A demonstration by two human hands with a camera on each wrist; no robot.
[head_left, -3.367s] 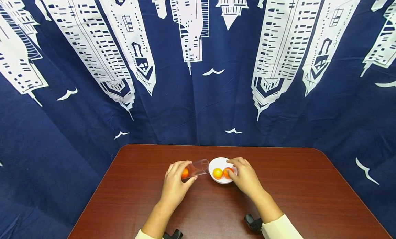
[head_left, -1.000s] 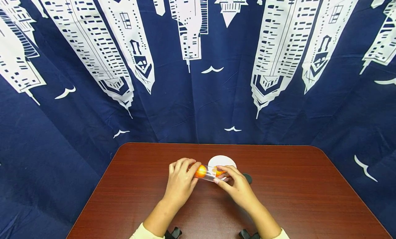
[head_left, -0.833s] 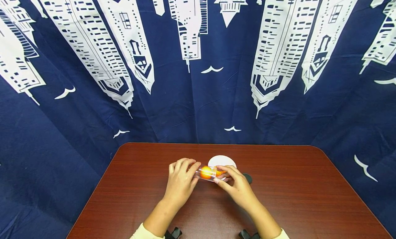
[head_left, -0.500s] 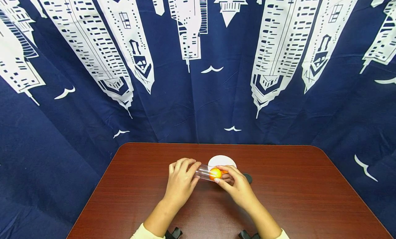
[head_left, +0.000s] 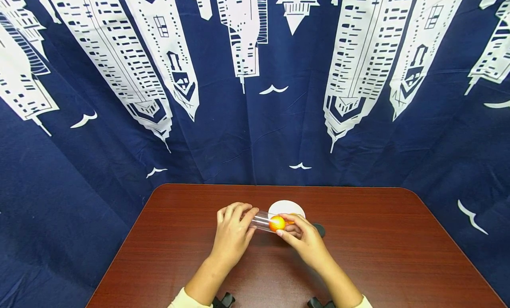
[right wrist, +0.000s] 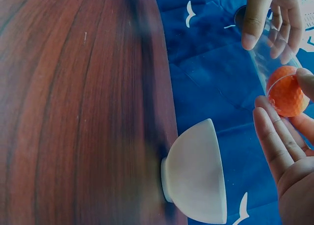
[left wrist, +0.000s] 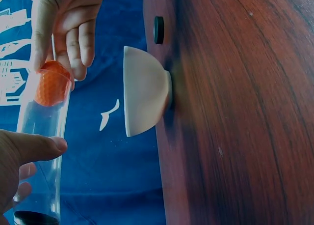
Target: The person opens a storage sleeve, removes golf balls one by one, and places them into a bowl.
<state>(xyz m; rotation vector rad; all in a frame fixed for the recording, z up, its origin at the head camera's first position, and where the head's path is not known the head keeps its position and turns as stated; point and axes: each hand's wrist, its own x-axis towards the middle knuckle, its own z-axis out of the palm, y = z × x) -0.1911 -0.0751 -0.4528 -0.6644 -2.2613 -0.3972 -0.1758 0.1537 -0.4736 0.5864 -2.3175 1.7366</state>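
My left hand (head_left: 233, 235) grips a clear tube (left wrist: 41, 122) around its middle, the tube lying tilted above the table with a black end cap (left wrist: 35, 218) at its left end. At the open right end sits an orange dimpled ball (head_left: 277, 223), partly inside the mouth and partly out. My right hand (head_left: 304, 237) pinches this ball at the rim, thumb on one side and fingers on the other. Just behind and below is a white bowl (head_left: 284, 206); a bit of orange shows there past the right fingers, and its inside is mostly hidden.
A dark round cap (head_left: 319, 229) lies on the brown wooden table (head_left: 378, 246), right of the bowl. Behind the table hangs a blue cloth (head_left: 255, 166) with white building and bird prints.
The right hand has come from the bowl to the tube's mouth. Over the last second the orange ball slid along the tube from the left hand to the right fingers, while both hands stayed put.
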